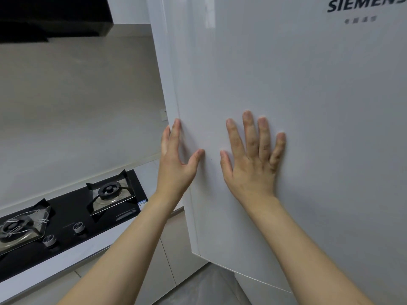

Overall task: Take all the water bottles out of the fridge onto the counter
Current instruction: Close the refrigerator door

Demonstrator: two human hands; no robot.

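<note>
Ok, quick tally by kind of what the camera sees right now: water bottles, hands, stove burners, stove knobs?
Water bottles: 0 in view
Hands: 2, left hand, right hand, both on the fridge door
Burners: 2
Knobs: 2
Total: 6

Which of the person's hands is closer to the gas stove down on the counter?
Left. The left hand is at the fridge door's left edge, above the stove. The right hand lies flat on the door face, farther from it.

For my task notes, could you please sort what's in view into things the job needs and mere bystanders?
Job:
fridge door
left hand at door edge
right hand flat on door
counter

Bystanders:
gas hob
range hood
</note>
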